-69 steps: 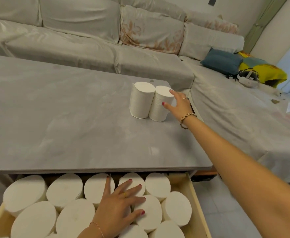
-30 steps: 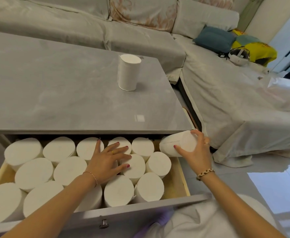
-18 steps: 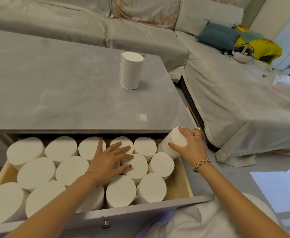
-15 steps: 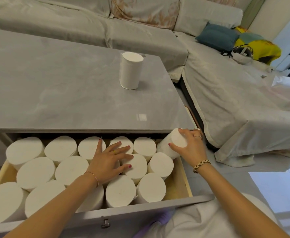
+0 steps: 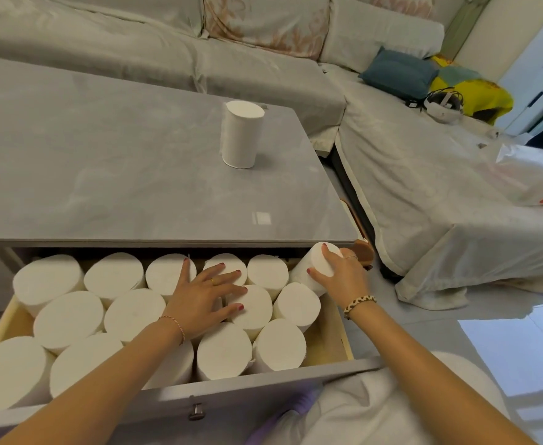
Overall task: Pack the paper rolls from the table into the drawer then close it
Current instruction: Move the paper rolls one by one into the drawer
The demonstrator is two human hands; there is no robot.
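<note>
The right hand [image 5: 340,277] is gripping a tilted paper roll [image 5: 315,268] at the drawer [image 5: 340,329]'s 1 o'clock corner; it should be stood up straight, then pushed down. The left hand [image 5: 202,295] is lying flat and open on the packed rolls [image 5: 71,313], holding nothing. One last roll [image 5: 241,134] is waiting on the table [image 5: 103,175] at 12 o'clock.

Bracelets [image 5: 359,302], rings, perhaps red nails

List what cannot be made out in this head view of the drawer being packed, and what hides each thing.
- Drawer floor: covered by packed rolls.
- Back of the drawer: under the table top.
- Roll beneath the left hand: mostly covered by palm and fingers.
- Seating of the tilted roll held by the right hand: base hidden behind neighbouring rolls.
- Drawer's left end: cut off by the frame.
</note>
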